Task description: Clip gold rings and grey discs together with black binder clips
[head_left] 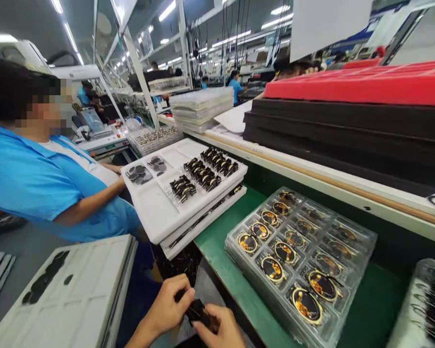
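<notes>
At the bottom middle of the head view, my left hand (168, 304) and my right hand (223, 328) both grip a small black part (199, 313) between thumb and fingers, just off the near edge of the green bench (221, 232). To the right of my hands a clear plastic tray (362, 237) lies on the bench, holding several round black-and-gold coils in pockets. Ahead of my hands a stack of white foam trays (152, 212) carries rows of small black parts and dark flat discs.
A co-worker in a blue shirt (39, 183) sits at left, one arm at the white trays. Another white foam tray (79, 295) lies at lower left. Black and red foam sheets (348, 116) are stacked on the raised shelf. A bagged bundle (427, 304) sits at far right.
</notes>
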{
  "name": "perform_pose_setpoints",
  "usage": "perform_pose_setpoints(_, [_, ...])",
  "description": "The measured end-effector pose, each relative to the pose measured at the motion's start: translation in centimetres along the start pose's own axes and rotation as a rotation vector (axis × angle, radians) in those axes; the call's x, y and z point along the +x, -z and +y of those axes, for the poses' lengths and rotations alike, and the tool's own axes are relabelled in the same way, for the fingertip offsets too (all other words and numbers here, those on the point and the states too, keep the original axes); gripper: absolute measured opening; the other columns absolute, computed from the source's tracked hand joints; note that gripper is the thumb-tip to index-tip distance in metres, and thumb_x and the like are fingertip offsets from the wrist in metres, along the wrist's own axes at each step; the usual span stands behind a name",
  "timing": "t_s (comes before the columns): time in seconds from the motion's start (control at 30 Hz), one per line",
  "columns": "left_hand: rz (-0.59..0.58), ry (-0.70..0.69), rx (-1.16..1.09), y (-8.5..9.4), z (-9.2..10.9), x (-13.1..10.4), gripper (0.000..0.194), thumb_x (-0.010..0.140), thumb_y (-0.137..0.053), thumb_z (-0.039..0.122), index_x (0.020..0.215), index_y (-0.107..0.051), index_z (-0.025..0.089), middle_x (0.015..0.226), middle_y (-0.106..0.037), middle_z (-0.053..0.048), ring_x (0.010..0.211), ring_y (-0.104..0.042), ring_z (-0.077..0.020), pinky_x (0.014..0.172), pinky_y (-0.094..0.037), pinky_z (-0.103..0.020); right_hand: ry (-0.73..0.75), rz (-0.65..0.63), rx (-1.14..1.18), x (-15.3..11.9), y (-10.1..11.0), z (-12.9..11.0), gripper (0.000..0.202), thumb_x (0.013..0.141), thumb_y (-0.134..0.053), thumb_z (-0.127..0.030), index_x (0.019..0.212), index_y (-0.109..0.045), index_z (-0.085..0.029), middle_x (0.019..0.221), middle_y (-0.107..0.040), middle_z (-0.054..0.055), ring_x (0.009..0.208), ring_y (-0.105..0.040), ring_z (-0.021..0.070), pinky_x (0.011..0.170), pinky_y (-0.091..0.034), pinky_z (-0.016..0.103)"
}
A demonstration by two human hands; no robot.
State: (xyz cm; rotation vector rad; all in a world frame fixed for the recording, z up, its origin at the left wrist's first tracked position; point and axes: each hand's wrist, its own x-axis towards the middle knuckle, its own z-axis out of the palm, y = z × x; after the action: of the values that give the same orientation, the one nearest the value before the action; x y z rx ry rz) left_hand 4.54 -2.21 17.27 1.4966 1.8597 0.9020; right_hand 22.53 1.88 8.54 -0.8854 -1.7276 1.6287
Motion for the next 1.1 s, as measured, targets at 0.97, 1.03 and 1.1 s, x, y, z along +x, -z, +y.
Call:
perform_pose_setpoints(0.97, [0.148,0.335,-1.21,-2.6,0.0,-0.4,0.025,0.089,-0.067,0.035,0.08,-0.051,0.017,0.068,-0.059,0.001,0.059,-0.062,-0.0153,0.059,-0.047,-0.026,-0.401,-0.081,0.884,3.6,1.1,-6.4,0.045,0.089,-0.074,-0.046,0.124,-0.061,-0.021,0.104,-0.073,0.008,0.07,-0.061,0.0129,0.056,-0.042,0.022])
perform_pose_setpoints(1.03, [0.191,0.392,-1.203,-2.8,-0.7,-0.5,0.029,0.092,-0.064,0.038,0.077,-0.049,0.018,0.064,-0.056,0.002,0.057,-0.06,-0.0141,0.056,-0.045,-0.024,-0.457,-0.077,0.99,3.9,1.1,-6.1,0.045,0.092,-0.069,-0.051,0.122,-0.063,-0.018,0.105,-0.073,0.011,0.073,-0.063,0.0144,0.058,-0.045,0.022])
perform_pose_setpoints(1.1, [0.248,0.466,-1.246,-3.0,-1.9,-0.8,0.029,0.091,-0.065,0.038,0.078,-0.05,0.018,0.062,-0.053,0.003,0.056,-0.059,-0.0133,0.053,-0.043,-0.023,-0.529,-0.083,1.046,4.0,1.1,-5.6,0.046,0.091,-0.07,-0.048,0.124,-0.064,-0.017,0.106,-0.074,0.012,0.075,-0.066,0.0147,0.061,-0.048,0.022])
